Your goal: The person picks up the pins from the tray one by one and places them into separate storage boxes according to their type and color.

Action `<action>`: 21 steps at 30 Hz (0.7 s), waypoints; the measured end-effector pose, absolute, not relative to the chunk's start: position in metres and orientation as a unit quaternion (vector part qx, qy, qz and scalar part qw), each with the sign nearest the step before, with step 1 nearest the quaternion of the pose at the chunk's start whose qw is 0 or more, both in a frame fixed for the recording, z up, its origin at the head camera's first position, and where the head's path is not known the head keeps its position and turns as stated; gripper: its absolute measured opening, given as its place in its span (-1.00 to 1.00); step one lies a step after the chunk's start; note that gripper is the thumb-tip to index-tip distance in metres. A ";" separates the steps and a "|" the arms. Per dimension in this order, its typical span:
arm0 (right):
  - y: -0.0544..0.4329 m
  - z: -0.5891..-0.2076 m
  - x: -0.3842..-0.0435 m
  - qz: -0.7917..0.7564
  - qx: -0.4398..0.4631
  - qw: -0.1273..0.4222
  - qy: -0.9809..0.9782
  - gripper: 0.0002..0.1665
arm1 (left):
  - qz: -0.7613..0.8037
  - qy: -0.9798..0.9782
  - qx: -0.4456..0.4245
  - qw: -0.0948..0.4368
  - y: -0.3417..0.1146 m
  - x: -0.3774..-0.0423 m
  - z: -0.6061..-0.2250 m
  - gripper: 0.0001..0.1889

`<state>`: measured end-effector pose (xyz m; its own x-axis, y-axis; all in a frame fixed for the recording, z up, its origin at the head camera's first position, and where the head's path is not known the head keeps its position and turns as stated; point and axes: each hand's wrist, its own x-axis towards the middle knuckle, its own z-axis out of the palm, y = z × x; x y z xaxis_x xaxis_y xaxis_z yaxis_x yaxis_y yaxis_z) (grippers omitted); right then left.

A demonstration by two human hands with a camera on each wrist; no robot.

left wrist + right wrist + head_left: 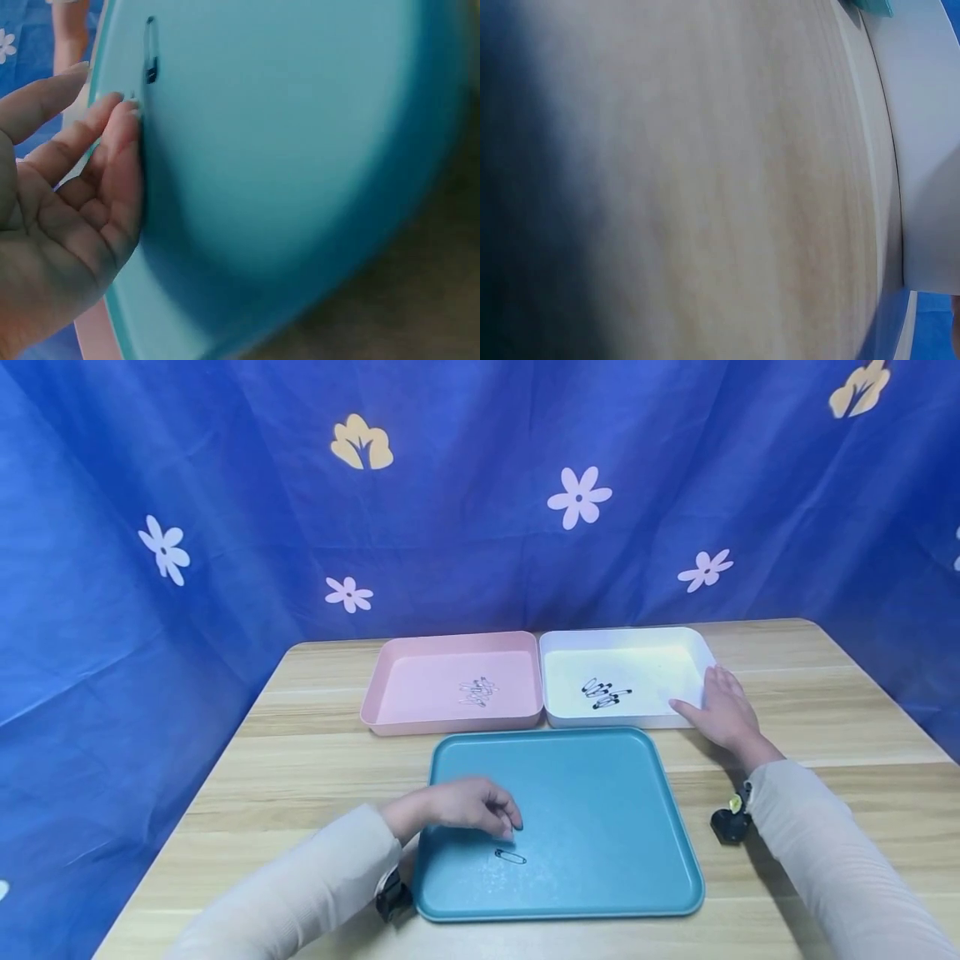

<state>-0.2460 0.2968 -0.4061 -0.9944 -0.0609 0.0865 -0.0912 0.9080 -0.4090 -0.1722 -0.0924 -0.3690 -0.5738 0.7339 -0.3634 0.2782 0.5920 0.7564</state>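
Observation:
A single dark safety pin (511, 857) lies on the teal tray (600, 810), its black cap clear in the left wrist view. Just beyond it, my left hand (472, 806) hovers low over the tray with loosely bent fingers. The left wrist view shows the thumb (45, 105) apart from the fingers and nothing held between them. My right hand (723, 710) rests at the front right corner of the white tray (660, 660), thumb by the front wall and fingers along the side. Several black safety pins (603, 693) lie in that tray.
A pink tray (412, 689) holding a small pile of silver safety pins (477, 691) stands left of the white one. Both sit behind the teal tray on the wooden table (315, 760). A blue flowered cloth (465, 510) hangs behind the table.

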 end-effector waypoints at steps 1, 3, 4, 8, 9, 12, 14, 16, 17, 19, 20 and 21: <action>0.297 -0.406 -0.246 0.211 0.039 0.035 -0.976 0.13 | 0.331 0.823 0.307 0.344 -0.093 -0.171 -0.370 -0.87; 0.296 -0.406 -0.246 0.209 0.037 0.035 -0.977 0.12 | 0.335 0.823 0.307 0.341 -0.093 -0.168 -0.372 -0.89; 0.296 -0.407 -0.246 0.208 0.036 0.035 -0.977 0.13 | 0.335 0.824 0.308 0.337 -0.093 -0.167 -0.373 -0.89; 0.296 -0.407 -0.245 0.210 0.035 0.036 -0.977 0.12 | 0.329 0.832 0.321 0.309 -0.094 -0.163 -0.379 -0.90; 0.296 -0.407 -0.245 0.210 0.034 0.036 -0.976 0.12 | 0.323 0.836 0.328 0.299 -0.094 -0.162 -0.381 -0.90; 0.297 -0.407 -0.244 0.211 0.033 0.038 -0.976 0.12 | 0.315 0.841 0.345 0.273 -0.093 -0.160 -0.383 -0.90; 0.297 -0.407 -0.244 0.211 0.032 0.040 -0.976 0.12 | 0.318 0.839 0.351 0.266 -0.093 -0.158 -0.384 -0.91; 0.298 -0.408 -0.244 0.211 0.032 0.040 -0.976 0.12 | 0.322 0.838 0.353 0.265 -0.094 -0.158 -0.385 -0.92; 0.297 -0.408 -0.244 0.212 0.033 0.041 -0.976 0.12 | 0.324 0.837 0.351 0.266 -0.094 -0.157 -0.385 -0.92; 0.297 -0.408 -0.244 0.211 0.034 0.039 -0.976 0.12 | 0.324 0.837 0.351 0.267 -0.095 -0.157 -0.385 -0.92; 0.296 -0.408 -0.245 0.211 0.035 0.039 -0.976 0.12 | 0.324 0.838 0.349 0.267 -0.095 -0.156 -0.384 -0.92; 0.296 -0.407 -0.245 0.211 0.035 0.038 -0.976 0.12 | 0.325 0.838 0.347 0.269 -0.095 -0.156 -0.384 -0.92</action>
<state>-0.2448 0.2958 -0.4074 -0.9946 -0.0523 0.0900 -0.0848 0.9081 -0.4100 -0.1562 -0.0954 -0.3841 -0.6154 0.7555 -0.2248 0.4062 0.5484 0.7310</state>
